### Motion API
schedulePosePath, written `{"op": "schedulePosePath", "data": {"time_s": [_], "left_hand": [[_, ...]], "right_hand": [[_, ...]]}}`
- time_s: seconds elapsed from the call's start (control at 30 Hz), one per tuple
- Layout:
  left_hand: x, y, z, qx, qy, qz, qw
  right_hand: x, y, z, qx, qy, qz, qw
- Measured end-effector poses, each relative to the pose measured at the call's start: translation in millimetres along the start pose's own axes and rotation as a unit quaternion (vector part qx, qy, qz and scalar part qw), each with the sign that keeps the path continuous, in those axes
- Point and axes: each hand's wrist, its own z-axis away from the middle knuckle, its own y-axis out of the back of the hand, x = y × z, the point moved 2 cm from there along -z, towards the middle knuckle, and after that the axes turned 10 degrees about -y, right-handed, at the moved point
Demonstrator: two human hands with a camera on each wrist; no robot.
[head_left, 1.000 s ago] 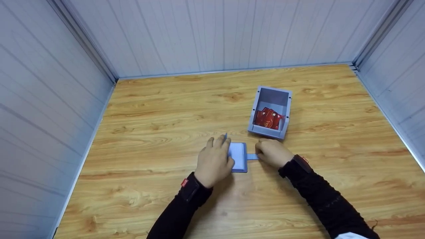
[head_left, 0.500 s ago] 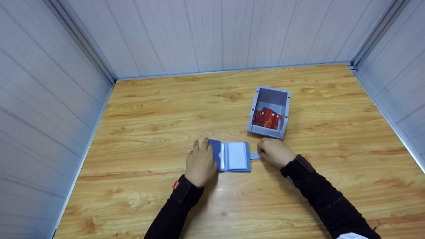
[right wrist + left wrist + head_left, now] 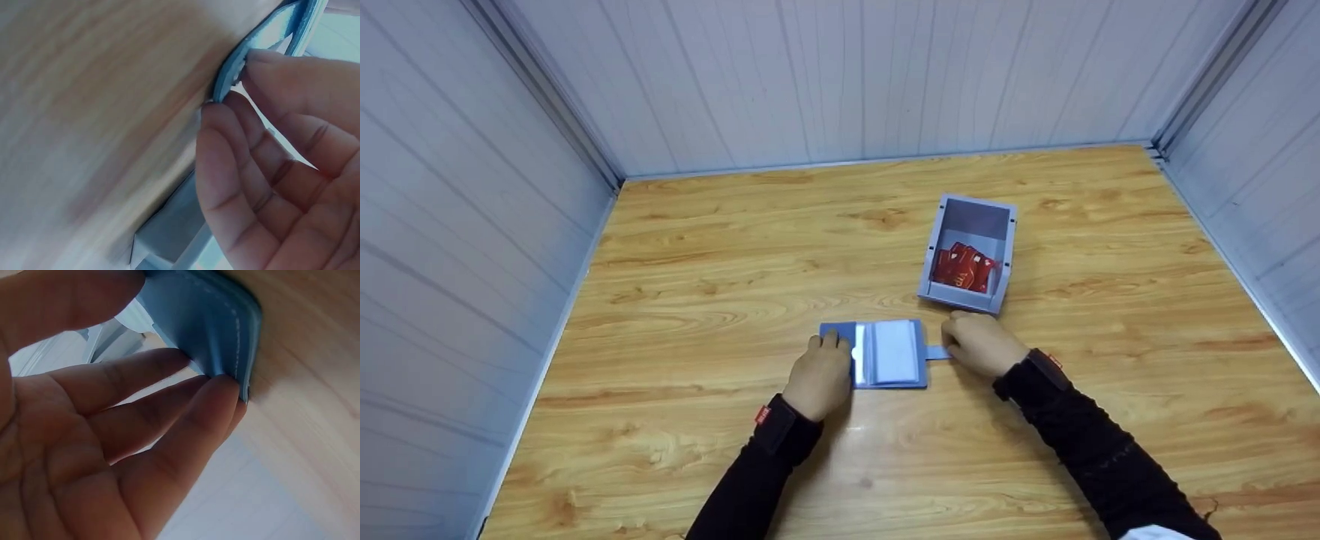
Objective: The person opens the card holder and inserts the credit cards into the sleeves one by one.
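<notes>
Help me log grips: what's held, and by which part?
The blue wallet, by its strap tip, in the right hand; the left hand touches its cover.

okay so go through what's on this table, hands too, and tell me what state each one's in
Blue card holder: open, lying on the table
Clear sleeves: stacked inside; whether filled, can't tell
Closure strap: unfastened, extending from the holder
Gray bin: uncovered, holding cards
Red cards: loosely piled
Left hand: touching the holder's left cover
Right hand: pinching the strap's end
</notes>
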Motion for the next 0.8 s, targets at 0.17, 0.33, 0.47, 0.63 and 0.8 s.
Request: {"op": "schedulePosePath", "data": {"time_s": [0.17,0.33,0.47,0.63,0.8], "left_hand": [[0.1,0.6,-0.6,-0.015,0.004,0.004,0.9999],[0.0,0.6,-0.4,-0.022,0.007,0.009,0.9997],[-0.1,0.0,-1.0,-0.026,0.008,0.005,0.9996],[0.5,1.2,-0.7,-0.018,0.004,-0.001,0.9998],[0.5,1.5,-1.2,-0.02,0.005,-0.002,0.9998]], "right_hand": [[0,1,0.2,0.0,0.004,-0.001,1.0],[-2,7,0.3,0.007,0.015,0.001,0.9999],[-4,17,-2.1,0.009,0.008,-0.009,0.9999],[-2,38,-8.0,0.025,0.004,-0.003,0.9997],[8,61,-19.2,0.047,-0.024,0.01,0.9985]]}}
